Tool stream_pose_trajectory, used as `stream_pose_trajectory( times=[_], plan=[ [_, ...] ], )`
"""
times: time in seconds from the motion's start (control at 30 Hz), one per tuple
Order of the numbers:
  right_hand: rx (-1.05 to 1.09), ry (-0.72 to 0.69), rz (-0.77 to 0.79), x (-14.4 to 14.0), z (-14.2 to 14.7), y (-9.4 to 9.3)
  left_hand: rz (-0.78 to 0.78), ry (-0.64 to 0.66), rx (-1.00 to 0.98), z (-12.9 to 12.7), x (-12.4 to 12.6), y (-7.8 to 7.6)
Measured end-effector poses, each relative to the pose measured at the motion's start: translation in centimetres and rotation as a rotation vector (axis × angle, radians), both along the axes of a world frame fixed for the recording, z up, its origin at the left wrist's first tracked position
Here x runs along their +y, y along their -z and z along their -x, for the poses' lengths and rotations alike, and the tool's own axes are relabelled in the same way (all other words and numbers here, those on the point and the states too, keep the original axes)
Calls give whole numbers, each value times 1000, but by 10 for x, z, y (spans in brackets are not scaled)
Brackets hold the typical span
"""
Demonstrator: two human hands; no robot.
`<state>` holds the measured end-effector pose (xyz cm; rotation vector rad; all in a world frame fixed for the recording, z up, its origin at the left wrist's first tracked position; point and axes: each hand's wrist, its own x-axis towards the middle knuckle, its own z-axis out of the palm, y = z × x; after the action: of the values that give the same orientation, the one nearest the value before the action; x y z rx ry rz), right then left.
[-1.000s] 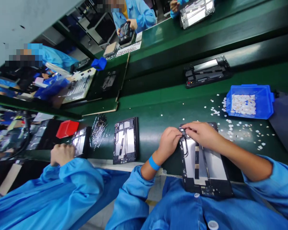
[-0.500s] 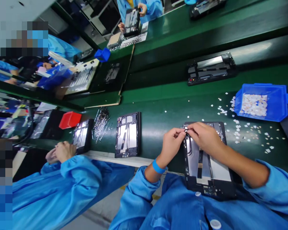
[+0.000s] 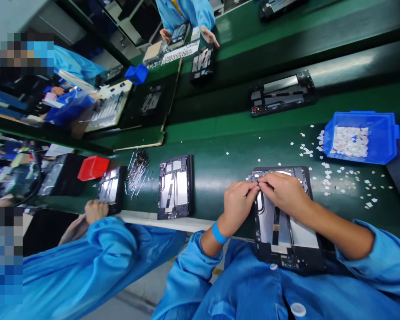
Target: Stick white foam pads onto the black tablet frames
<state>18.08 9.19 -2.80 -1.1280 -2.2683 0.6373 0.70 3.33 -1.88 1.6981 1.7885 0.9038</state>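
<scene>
Item: tablet frame (image 3: 286, 222) on worktop (image 3: 220, 146). I pinch a tiny part at its top edge, left hand (image 3: 237, 202) and right hand (image 3: 283, 193) both in narrow grip; seating it needs fine pressure.

I have one view only, worn on the head, looking forward and steeply down across the green surface (image 3: 220, 146). It sits close above both hands, tilted, with neighbouring workers at the left edge and far top.

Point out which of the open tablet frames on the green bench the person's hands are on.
The tablet frame nearest the person's body, under both hands; the others lie untouched.
</scene>
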Motion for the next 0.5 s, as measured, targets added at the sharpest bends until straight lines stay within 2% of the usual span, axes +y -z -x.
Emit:
stream_pose_trajectory(
  times=[0.13,0.2,0.3,0.4,0.43,0.47,0.5],
  plan=[
    [33,106,3,1,2,-10,58,-9,-97,-3,3,-2],
    [33,175,9,12,-15,-19,140,-49,-205,-4,6,-2],
    [-136,406,-16,42,-73,-32,254,-109,-464,-2,12,0],
    [-543,792,-22,70,-133,-38,288,-128,-688,0,18,2],
    [-609,823,-24,73,-144,-38,290,-134,-725,0,19,3],
    [-611,787,-37,72,-146,-38,292,-140,-743,0,20,3],
    [-550,690,-60,67,-141,-37,291,-148,-749,0,21,3]
  ],
)
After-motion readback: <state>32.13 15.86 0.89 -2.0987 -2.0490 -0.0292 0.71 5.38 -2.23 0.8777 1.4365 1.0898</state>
